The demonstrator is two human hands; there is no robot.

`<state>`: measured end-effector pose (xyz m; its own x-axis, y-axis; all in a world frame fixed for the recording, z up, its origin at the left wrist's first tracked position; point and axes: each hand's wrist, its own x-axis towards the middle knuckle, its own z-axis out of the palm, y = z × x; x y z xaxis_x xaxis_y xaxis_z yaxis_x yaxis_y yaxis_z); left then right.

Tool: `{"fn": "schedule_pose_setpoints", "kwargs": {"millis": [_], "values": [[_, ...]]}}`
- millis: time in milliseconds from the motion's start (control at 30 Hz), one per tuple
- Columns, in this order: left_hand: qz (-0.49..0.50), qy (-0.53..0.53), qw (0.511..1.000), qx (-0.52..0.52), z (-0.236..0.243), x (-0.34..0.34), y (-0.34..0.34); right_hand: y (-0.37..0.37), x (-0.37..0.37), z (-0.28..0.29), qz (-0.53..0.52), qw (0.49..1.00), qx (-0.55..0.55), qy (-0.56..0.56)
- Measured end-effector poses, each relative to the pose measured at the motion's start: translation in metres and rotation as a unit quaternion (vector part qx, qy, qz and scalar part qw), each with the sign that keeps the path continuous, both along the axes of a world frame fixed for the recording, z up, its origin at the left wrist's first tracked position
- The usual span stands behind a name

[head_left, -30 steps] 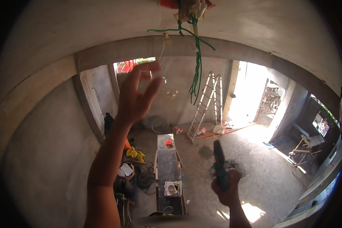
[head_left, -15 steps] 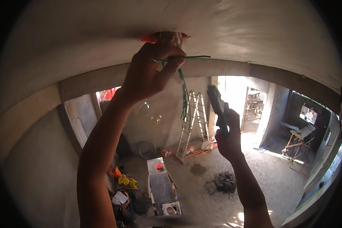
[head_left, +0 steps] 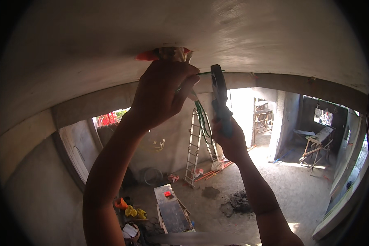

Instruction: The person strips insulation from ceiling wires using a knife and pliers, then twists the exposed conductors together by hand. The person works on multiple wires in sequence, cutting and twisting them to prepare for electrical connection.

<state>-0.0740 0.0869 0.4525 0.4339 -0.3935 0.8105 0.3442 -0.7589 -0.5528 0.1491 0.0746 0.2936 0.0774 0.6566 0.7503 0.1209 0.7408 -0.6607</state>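
Up at the ceiling, my left hand pinches a green electrical wire between thumb and fingertips, its end sticking out to the right. More green wire hangs in a loose bundle below the fingers. Just above this hand is an orange electrical box set in the ceiling, partly covered by whitish material. My right hand is closed around the blue handles of upright pliers. The plier head is at the wire's outstretched end; whether the jaws grip it I cannot tell.
Beyond my hands stands an aluminium stepladder by the wall. A long board lies below, with yellow and orange items at its left. Dark rubble is on the floor. A wooden sawhorse stands at the right.
My right hand has raised the pliers and moved them left, bringing their head to the wire's end. My left hand still pinches the wire. The whole view has shifted slightly.
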Motion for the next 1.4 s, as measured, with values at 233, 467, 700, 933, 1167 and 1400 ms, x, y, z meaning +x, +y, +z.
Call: {"fn": "schedule_pose_setpoints", "kwargs": {"millis": [233, 467, 700, 933, 1167, 1400], "values": [[0.08, 0.017, 0.996, 0.026, -0.002, -0.002, -0.002, -0.004, -0.009, -0.004, -0.055, 0.998, 0.032, -0.006], [0.094, -0.013, 0.995, -0.009, -0.005, 0.001, -0.007, 0.012, -0.011, -0.013, -0.159, 0.985, 0.047, -0.04], [-0.046, 0.038, 0.991, -0.12, -0.001, -0.011, -0.004, 0.008, 0.01, -0.118, 0.077, 0.951, -0.267, 0.137], [-0.015, 0.032, 0.993, -0.114, 0.0, -0.01, -0.001, 0.01, 0.054, -0.21, -0.151, 0.981, -0.07, 0.096], [-0.052, 0.033, 0.983, -0.175, -0.002, -0.011, -0.006, -0.005, 0.064, -0.258, -0.073, 0.893, -0.301, 0.326], [-0.096, 0.064, 0.974, -0.195, -0.001, -0.011, -0.002, 0.012, 0.035, -0.106, -0.396, 0.886, 0.127, -0.206]]}}
